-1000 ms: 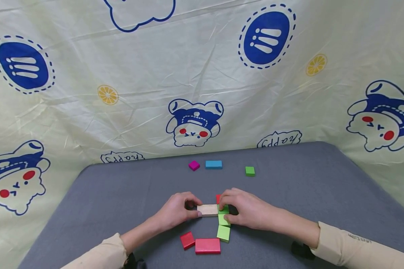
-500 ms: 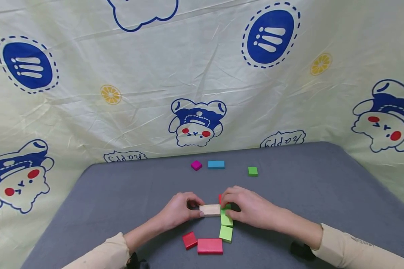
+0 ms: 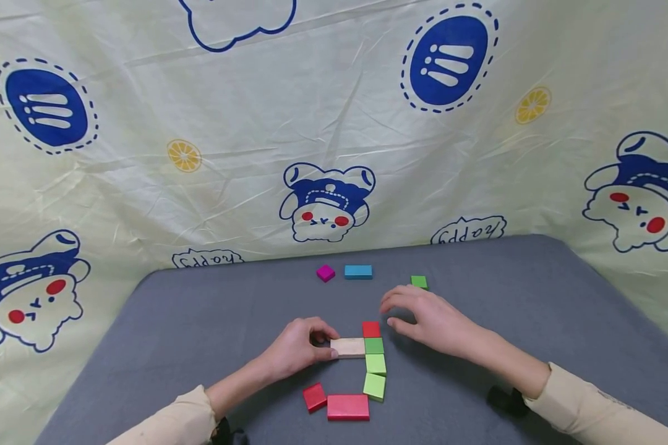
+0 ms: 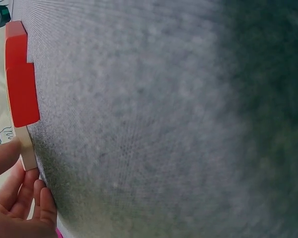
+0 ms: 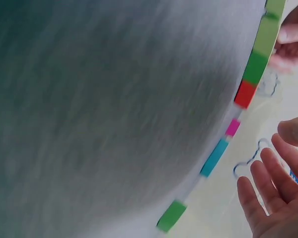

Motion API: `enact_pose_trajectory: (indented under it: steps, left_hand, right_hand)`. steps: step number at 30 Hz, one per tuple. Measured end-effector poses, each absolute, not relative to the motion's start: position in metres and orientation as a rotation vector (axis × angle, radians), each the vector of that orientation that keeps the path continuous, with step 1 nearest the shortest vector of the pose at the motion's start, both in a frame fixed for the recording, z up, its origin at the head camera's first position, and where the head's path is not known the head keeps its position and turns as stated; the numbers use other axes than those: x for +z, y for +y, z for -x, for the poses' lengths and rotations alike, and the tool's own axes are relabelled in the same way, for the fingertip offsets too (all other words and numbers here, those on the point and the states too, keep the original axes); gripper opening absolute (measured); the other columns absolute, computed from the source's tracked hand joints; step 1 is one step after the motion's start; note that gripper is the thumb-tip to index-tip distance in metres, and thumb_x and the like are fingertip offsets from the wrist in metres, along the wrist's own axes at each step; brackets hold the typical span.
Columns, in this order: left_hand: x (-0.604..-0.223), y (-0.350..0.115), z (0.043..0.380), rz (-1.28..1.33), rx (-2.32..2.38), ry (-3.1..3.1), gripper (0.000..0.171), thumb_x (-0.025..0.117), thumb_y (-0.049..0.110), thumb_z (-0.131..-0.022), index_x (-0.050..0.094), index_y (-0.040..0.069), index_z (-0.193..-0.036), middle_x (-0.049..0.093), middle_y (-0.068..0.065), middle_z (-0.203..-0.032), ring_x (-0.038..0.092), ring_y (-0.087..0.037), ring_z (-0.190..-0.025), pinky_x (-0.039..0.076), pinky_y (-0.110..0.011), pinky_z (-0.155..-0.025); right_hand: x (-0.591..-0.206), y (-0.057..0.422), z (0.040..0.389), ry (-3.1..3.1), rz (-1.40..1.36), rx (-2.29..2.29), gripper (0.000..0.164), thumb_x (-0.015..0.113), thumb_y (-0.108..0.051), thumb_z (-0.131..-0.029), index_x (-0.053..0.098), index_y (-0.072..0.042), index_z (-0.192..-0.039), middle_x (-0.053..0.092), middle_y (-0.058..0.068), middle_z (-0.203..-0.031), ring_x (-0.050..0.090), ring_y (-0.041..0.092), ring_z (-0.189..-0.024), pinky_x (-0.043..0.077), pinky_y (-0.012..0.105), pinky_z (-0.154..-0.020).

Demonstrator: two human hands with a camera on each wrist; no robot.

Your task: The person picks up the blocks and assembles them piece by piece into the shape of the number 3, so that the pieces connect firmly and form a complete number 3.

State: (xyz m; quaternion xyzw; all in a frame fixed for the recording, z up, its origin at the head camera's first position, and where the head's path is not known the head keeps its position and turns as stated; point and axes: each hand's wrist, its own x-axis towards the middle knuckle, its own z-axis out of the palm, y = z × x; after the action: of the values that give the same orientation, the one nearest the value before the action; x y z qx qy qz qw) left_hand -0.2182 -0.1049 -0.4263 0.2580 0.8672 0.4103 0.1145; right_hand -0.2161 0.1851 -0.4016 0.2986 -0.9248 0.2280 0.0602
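My left hand (image 3: 297, 347) pinches the left end of a plain wooden block (image 3: 348, 348) between thumb and fingers; the left wrist view shows the same grip on the wooden block (image 4: 27, 151). Against the block's right end sits a dark green block (image 3: 373, 345), in a column with a small red block (image 3: 370, 329) behind it and two light green blocks (image 3: 375, 363) in front. My right hand (image 3: 428, 315) is in the air to the right of the red block, holding nothing, fingers spread loosely in the right wrist view. Its fingertips come close to a green block (image 3: 419, 282) at the back.
Nearer me lie a long red block (image 3: 347, 407) and a smaller tilted red block (image 3: 314, 397). A magenta block (image 3: 325, 273) and a blue block (image 3: 359, 272) lie toward the back of the grey table (image 3: 228, 303). A printed curtain (image 3: 228, 204) hangs behind the table.
My right hand has let go of the dark green block and moved back and to the right, uncovering the small red block. The left hand keeps its hold on the wooden block.
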Motion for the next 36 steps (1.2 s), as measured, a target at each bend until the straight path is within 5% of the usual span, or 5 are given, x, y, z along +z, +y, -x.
enact_pose_trajectory:
  steps: [24,36]
  left_hand:
    - [-0.428,-0.104,0.219,-0.758,1.190,2.556,0.022,0.079,0.013,-0.083,0.075,0.012,-0.105,0.062,0.005,-0.094,0.053,-0.017,-0.088,0.046,-0.029,-0.076]
    - [-0.430,-0.104,0.219,-0.762,1.213,2.559,0.023,0.079,0.013,-0.083,0.074,0.012,-0.105,0.062,0.005,-0.096,0.054,-0.017,-0.090,0.046,-0.029,-0.078]
  right_hand:
    - [-0.412,0.245,0.268,-2.845,-0.775,0.620,0.033,0.075,-0.015,-0.088,0.066,-0.007,-0.118,0.063,0.005,-0.118,0.056,0.028,-0.114,0.045,0.050,-0.094]
    - [-0.413,0.255,0.287,-3.002,-0.746,0.712,0.035,0.071,-0.008,-0.089,0.063,-0.002,-0.122,0.065,0.006,-0.108,0.061,0.022,-0.096,0.049,0.045,-0.082]
